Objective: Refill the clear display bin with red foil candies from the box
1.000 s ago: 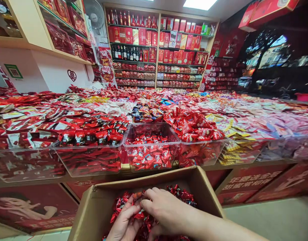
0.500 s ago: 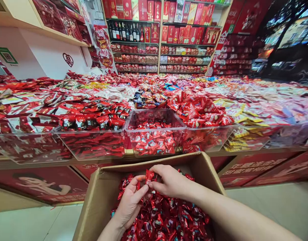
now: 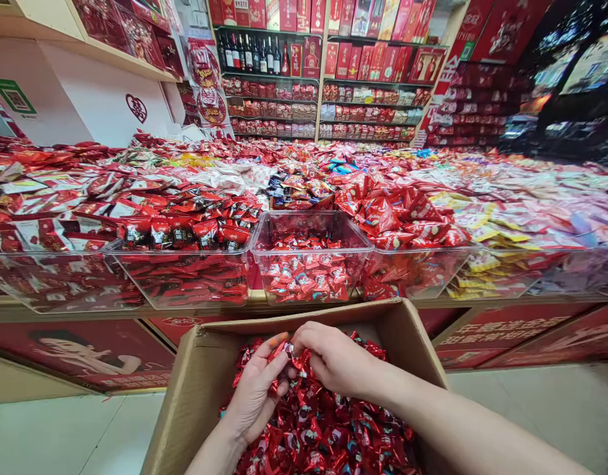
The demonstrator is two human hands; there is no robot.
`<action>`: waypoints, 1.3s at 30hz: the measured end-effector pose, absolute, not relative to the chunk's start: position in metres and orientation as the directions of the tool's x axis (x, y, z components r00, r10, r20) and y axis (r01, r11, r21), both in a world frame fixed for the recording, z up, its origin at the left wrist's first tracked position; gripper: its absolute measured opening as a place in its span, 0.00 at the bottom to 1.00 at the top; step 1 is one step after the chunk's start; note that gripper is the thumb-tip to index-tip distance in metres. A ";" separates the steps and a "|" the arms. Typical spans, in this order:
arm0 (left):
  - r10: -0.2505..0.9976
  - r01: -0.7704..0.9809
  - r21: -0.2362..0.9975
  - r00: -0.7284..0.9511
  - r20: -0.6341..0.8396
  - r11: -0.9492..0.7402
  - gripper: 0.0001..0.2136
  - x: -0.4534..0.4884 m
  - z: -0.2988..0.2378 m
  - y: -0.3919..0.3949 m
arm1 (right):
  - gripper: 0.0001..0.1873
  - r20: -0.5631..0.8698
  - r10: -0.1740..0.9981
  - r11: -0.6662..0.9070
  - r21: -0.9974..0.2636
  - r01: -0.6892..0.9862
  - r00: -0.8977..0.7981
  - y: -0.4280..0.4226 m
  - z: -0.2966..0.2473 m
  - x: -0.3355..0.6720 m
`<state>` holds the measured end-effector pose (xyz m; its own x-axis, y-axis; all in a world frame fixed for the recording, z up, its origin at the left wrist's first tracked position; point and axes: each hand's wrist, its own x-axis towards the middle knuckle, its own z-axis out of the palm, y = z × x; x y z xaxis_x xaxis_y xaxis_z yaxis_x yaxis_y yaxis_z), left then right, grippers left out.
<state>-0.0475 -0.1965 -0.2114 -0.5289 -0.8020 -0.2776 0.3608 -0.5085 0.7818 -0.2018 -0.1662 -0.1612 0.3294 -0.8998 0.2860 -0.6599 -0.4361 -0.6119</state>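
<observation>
Over an open cardboard box [image 3: 178, 396] heaped with red foil-wrapped candies [image 3: 328, 429], my two hands meet close together. My left hand [image 3: 257, 386] is closed, pinching a red wrapped candy [image 3: 286, 348] between thumb and fingers. From the right, my right hand [image 3: 336, 356] has its fingers bent and pressed together at that candy's right side. Its fingertips partly hide the wrapper. More candies lie just below both hands.
Behind the box, a clear plastic bin [image 3: 311, 254] is partly filled with similar red candies. Full bins of wrapped sweets [image 3: 185, 264] stand on either side along the counter. Shelves [image 3: 318, 79] with bottles and red boxes rise at the back. Tiled floor [image 3: 121, 429] shows at lower left.
The candy, upright between my fingertips before, is now tilted and more covered by the fingers. My right fingers have curled in closer. The camera view has shifted slightly.
</observation>
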 end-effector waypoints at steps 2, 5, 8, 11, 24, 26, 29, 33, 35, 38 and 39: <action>-0.830 0.362 0.806 -0.492 -0.262 -0.469 0.16 -0.047 -0.211 -0.198 | 0.17 0.282 -0.910 -0.415 -0.622 -0.664 0.305 -0.166 -0.160 -0.202; -0.847 0.360 0.825 -0.475 -0.240 -0.436 0.17 -0.046 -0.211 -0.198 | 0.11 0.271 -0.937 -0.345 -0.635 -0.692 0.219 -0.168 -0.160 -0.202; -0.834 0.340 0.824 -0.488 -0.257 -0.453 0.17 -0.046 -0.210 -0.197 | 0.06 0.223 -0.950 -0.310 -0.626 -0.716 0.216 -0.169 -0.163 -0.200; -0.816 0.320 0.820 -0.511 -0.272 -0.474 0.18 -0.046 -0.207 -0.196 | 0.04 0.225 -0.941 -0.338 -0.555 -0.760 0.254 -0.167 -0.159 -0.199; -0.781 0.204 0.852 -0.541 -0.312 -0.482 0.12 -0.048 -0.221 -0.195 | 0.12 0.221 -0.963 0.159 0.018 -0.987 -0.152 -0.267 -0.025 -0.248; -0.770 0.170 0.860 -0.550 -0.322 -0.481 0.12 -0.049 -0.224 -0.194 | 0.13 0.123 -0.977 0.177 0.023 -0.984 -0.173 -0.283 -0.033 -0.251; -0.738 0.129 0.857 -0.583 -0.341 -0.498 0.12 -0.050 -0.230 -0.193 | 0.14 0.031 -0.977 0.209 0.024 -0.978 -0.209 -0.293 -0.045 -0.248; -0.748 0.109 0.861 -0.557 -0.361 -0.496 0.14 -0.053 -0.237 -0.193 | 0.12 -0.025 -0.970 0.240 0.027 -0.970 -0.241 -0.294 -0.037 -0.239; -0.754 0.100 0.868 -0.549 -0.360 -0.487 0.14 -0.053 -0.238 -0.193 | 0.13 0.033 -0.970 0.242 0.027 -0.970 -0.241 -0.284 -0.024 -0.234; -0.742 0.055 0.883 -0.568 -0.357 -0.466 0.12 -0.051 -0.237 -0.192 | 0.15 0.136 -0.982 0.124 -0.042 -0.991 -0.129 -0.238 -0.014 -0.231; -0.731 0.024 0.891 -0.581 -0.358 -0.454 0.12 -0.051 -0.237 -0.192 | 0.17 0.163 -0.986 0.021 -0.112 -0.993 -0.039 -0.212 -0.017 -0.232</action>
<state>-0.0506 -0.1920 -0.2373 -0.5808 -0.7313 -0.3577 0.0236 -0.4543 0.8905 -0.2318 -0.2118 -0.0167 -0.0394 -0.9858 0.1634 -0.9935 0.0212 -0.1119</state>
